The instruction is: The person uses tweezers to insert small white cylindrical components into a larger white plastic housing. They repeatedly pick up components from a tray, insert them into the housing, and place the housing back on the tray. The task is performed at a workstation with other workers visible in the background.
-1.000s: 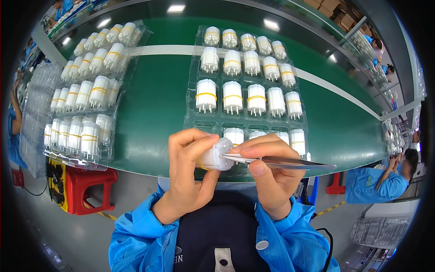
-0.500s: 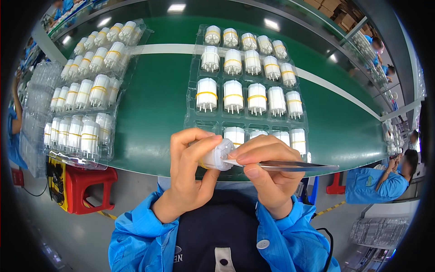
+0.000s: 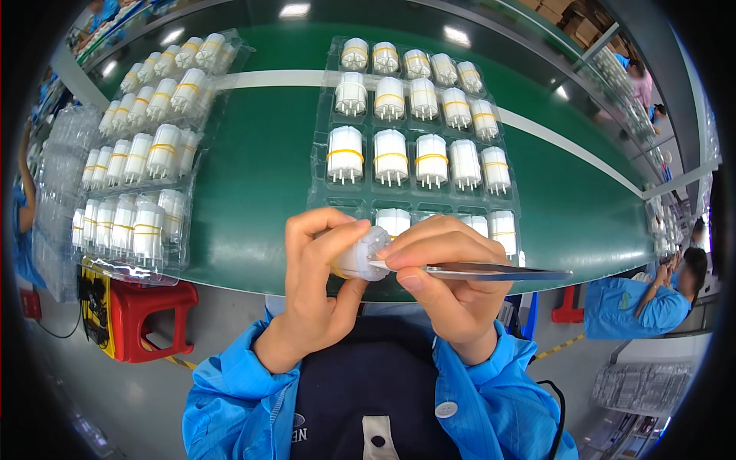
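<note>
My left hand (image 3: 318,280) grips a white cylindrical plug unit (image 3: 359,257) between thumb and fingers. The unit lies tilted on its side, its end turned toward my right hand. Pinched in my right hand (image 3: 452,276) is a pair of metal tweezers (image 3: 498,271), with the long silver body pointing right. A small white tip at my right fingertips meets the unit's end; I cannot tell whether it is part of the tweezers or a separate piece. Just beyond my hands, a clear plastic tray (image 3: 322,165) holds rows of similar white units with prongs, most ringed by yellow bands.
Another clear tray (image 3: 195,172) of banded units stands at the left on the green table (image 3: 261,184). Stacked empty trays (image 3: 65,192) rise beyond it. A red stool (image 3: 157,314) is below the table edge at left. A co-worker in blue (image 3: 636,307) sits at right.
My hands and the unit have shifted very slightly left, and the unit's end is turned a little differently. Both hands keep their hold. The whole view has moved slightly.
</note>
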